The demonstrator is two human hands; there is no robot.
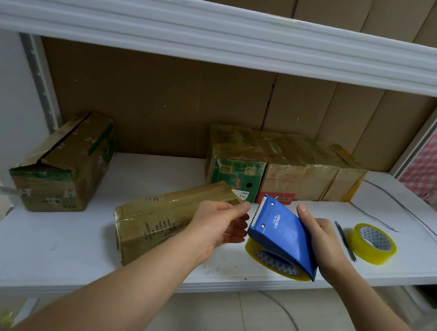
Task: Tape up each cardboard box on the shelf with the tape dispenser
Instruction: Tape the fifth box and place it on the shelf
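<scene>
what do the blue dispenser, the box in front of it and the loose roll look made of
Blue tape dispenser: seemingly moulded plastic, smooth matte shell with a serrated edge, held in the right hand.
Brown cardboard box lying in front: corrugated card, glossy where clear tape seems to wrap it.
Loose yellowish tape roll: translucent glossy film on a patterned, likely card, core.

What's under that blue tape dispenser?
A roll of clear yellowish tape sits under the blue dispenser, its patterned core showing. The right hand grips the dispenser; how the roll mounts inside is covered.
</scene>
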